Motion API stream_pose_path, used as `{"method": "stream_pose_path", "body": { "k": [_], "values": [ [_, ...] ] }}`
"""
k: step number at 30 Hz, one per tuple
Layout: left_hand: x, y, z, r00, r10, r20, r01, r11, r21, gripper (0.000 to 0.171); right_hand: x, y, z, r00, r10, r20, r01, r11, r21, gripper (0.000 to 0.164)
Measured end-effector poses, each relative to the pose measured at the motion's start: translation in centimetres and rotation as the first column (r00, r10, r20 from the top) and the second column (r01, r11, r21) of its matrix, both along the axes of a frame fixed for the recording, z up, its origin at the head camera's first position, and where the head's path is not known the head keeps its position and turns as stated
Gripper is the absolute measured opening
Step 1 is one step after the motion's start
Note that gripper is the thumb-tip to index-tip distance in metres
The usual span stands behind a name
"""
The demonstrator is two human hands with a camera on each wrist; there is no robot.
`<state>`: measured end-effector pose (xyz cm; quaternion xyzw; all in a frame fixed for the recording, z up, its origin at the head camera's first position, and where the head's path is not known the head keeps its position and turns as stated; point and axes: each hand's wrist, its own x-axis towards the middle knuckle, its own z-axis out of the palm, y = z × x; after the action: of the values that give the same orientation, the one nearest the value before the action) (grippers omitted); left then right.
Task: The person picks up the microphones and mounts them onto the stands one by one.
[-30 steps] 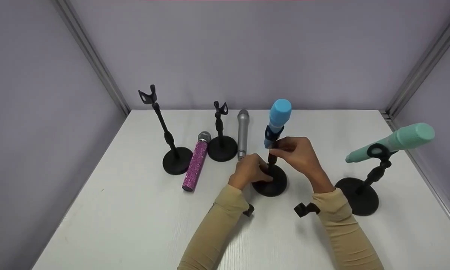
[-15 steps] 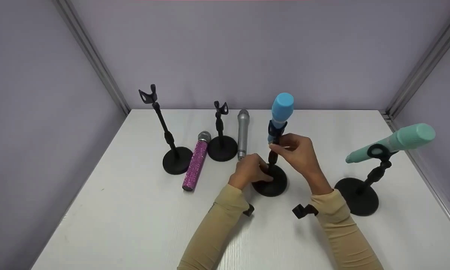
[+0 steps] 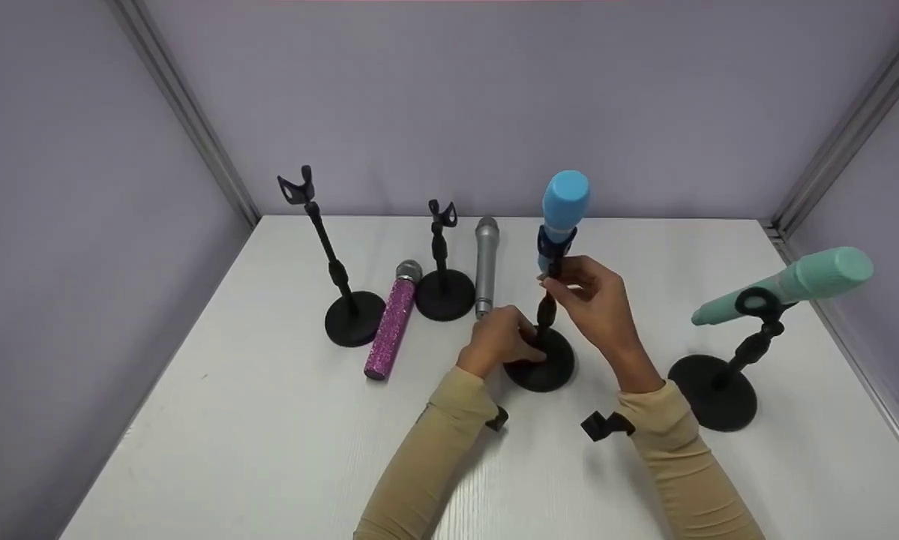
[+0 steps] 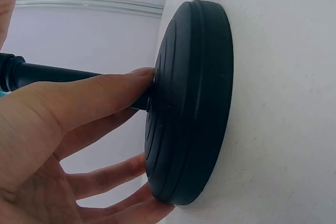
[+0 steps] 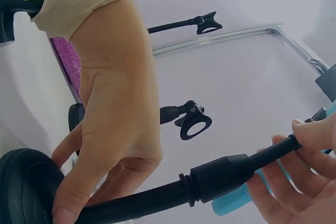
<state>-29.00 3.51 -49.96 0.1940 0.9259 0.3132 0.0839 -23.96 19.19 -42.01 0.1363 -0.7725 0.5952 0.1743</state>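
A black microphone stand (image 3: pixel 560 364) with a round base holds a blue microphone (image 3: pixel 567 198) in its clip, head up. Low on this stand, my left hand (image 3: pixel 498 341) grips the foot of the pole; in the left wrist view its thumb presses where the pole meets the base (image 4: pixel 205 93), and other fingers reach the base's far edge. My right hand (image 3: pixel 593 304) pinches the thin upper rod just under the clip. The right wrist view shows that rod coming out of a thicker collar (image 5: pixel 223 177). Part of the blue microphone is hidden behind the right fingers there.
To the right, a mint-green microphone (image 3: pixel 794 283) lies slanted in another stand (image 3: pixel 711 394). Left of the hands are a silver microphone (image 3: pixel 486 262), a glittery pink microphone (image 3: pixel 391 330), a short stand (image 3: pixel 445 296) and a taller stand (image 3: pixel 354 320). Panels enclose the white table (image 3: pixel 254 442).
My right hand has risen, and the clip and blue microphone have gone up with it. More of the stand's rod shows above the collar. The left hand stays at the base.
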Motion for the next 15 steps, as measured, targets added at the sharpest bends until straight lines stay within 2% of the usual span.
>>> {"method": "stream_pose_path", "body": {
  "k": [4,10,15],
  "values": [
    [0.0,0.0,0.1,1.0,-0.001,-0.012,0.001,1.0,-0.002,0.025,-0.1,-0.2,0.2,1.0,0.025,-0.016,-0.026,0.999,-0.046,0.025],
    [-0.1,0.0,0.0,1.0,-0.001,-0.005,0.001,1.0,-0.01,0.025,-0.1,-0.3,0.6,0.999,0.02,-0.033,-0.023,0.996,-0.09,0.026],
    [0.0,0.1,0.1,1.0,0.005,0.006,-0.005,1.0,-0.021,0.027,-0.2,-0.4,1.1,1.0,0.003,-0.025,-0.004,0.997,-0.073,0.025]
  ]
}}
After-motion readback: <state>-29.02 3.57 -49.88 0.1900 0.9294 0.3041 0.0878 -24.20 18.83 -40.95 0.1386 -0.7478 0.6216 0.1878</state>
